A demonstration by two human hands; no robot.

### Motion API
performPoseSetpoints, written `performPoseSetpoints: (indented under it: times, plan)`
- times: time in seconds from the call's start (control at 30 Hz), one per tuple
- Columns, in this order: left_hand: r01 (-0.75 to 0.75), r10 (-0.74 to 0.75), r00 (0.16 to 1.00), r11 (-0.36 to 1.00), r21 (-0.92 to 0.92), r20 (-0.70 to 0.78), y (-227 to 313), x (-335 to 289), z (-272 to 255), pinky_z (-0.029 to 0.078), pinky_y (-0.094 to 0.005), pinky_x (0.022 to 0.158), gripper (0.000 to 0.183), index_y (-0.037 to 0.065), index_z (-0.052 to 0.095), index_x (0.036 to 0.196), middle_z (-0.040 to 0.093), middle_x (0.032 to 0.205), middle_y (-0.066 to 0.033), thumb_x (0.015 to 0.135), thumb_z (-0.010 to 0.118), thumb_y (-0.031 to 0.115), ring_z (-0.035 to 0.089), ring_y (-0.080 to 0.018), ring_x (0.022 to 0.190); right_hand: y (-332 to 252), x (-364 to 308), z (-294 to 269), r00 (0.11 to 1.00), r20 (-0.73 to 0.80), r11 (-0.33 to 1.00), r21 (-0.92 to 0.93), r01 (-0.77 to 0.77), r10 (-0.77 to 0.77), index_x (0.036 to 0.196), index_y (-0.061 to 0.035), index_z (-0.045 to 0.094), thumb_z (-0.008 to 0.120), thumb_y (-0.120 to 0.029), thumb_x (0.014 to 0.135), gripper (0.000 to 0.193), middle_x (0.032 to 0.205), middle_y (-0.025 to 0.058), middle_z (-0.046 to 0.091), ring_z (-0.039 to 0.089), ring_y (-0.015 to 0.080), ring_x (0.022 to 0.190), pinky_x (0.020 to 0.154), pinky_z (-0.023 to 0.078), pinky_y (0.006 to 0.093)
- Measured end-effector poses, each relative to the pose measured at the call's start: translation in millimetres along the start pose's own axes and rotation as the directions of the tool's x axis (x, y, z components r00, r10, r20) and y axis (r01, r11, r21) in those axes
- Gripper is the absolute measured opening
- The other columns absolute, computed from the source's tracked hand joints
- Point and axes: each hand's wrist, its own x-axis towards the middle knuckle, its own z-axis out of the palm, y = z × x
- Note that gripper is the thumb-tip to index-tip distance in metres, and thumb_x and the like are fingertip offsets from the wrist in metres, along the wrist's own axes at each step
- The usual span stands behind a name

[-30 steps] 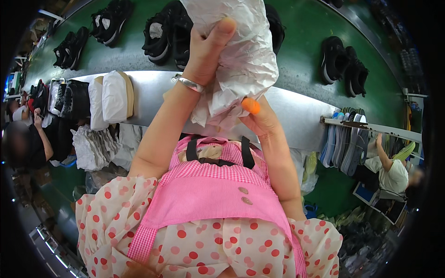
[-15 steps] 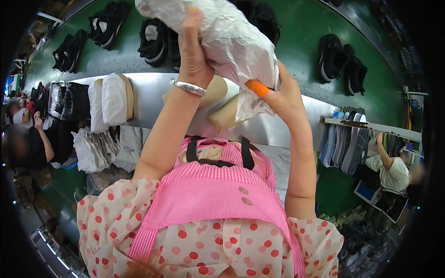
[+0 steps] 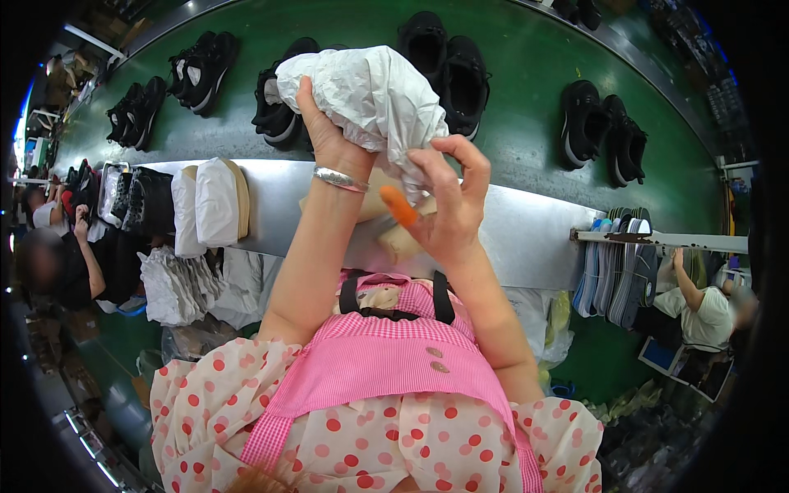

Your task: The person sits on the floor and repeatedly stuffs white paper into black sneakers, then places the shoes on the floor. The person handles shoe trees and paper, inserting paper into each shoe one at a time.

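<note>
My left hand point(image 3: 333, 148) grips a bulky bundle of crumpled white paper point(image 3: 366, 90) from below, with the thumb along its left side. Whatever the paper may cover is hidden. At the bundle's lower right end is my right hand point(image 3: 456, 197), its bent fingertips against the paper's loose tail. An orange cover sits on the right thumb, which is held away from the fingers. Beneath my hands, partly hidden, tan rounded pieces point(image 3: 400, 243) lie on the metal ledge point(image 3: 518, 226).
Several pairs of black shoes point(image 3: 464, 86) stand on the green surface point(image 3: 518, 140) ahead. White and tan flat pieces point(image 3: 218, 201) stand at left above hanging white paper point(image 3: 173, 283). Insoles point(image 3: 616, 267) hang from a rail point(image 3: 666, 239) at right. Other people sit at both sides.
The bundle has come lower and nearer, its lower end more gathered. My right hand has shifted left and loosened from its side, the thumb now apart from the paper.
</note>
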Motion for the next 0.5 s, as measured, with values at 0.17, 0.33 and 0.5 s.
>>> performPoseSetpoints:
  times: [0.17, 0.33, 0.5]
  plan:
    - [-0.014, 0.003, 0.989, 0.997, 0.074, 0.147, 1, -4, 0, 0.045, -0.0458, 0.098, 0.067, 0.009, 0.052, 0.125, 0.057, 0.122, -0.0153, 0.083, 0.048, 0.061, 0.055, -0.0323, 0.112, -1, -12, 7, 0.981, -0.032, 0.981, -0.01, -0.193, 0.192, 0.101, -0.0066, 0.066, 0.076, -0.008, 0.073, 0.029, 0.098, 0.0073, 0.058, 0.058, 0.0193, 0.089, 0.069, 0.048, 0.0262]
    - [-0.152, -0.003, 0.897, 0.937, 0.314, 0.443, -3, -30, 24, 0.036, -0.0482, 0.107, 0.098, -0.002, 0.03, 0.14, 0.042, 0.137, -0.0267, 0.078, 0.046, 0.072, 0.045, -0.041, 0.125, 6, -32, -3, 0.424, 0.46, 0.083, 0.596, -0.799, 0.781, 0.108, -0.0027, 0.064, 0.065, -0.005, 0.084, 0.025, 0.106, 0.0062, 0.062, 0.061, 0.0176, 0.094, 0.085, 0.048, 0.0261]
    - [-0.143, -0.186, 0.843, 0.827, 0.544, 0.504, -4, -24, -23, 0.035, -0.0417, 0.106, 0.1, -0.002, 0.027, 0.141, 0.039, 0.138, -0.022, 0.074, 0.066, 0.062, 0.041, -0.0336, 0.127, 23, -36, -10, 0.501, 0.648, -0.733, 0.679, -0.037, 0.574, 0.134, -0.0031, 0.044, 0.04, -0.025, 0.097, 0.043, 0.139, 0.0154, 0.045, 0.046, 0.0327, 0.125, 0.104, 0.04, 0.0444]
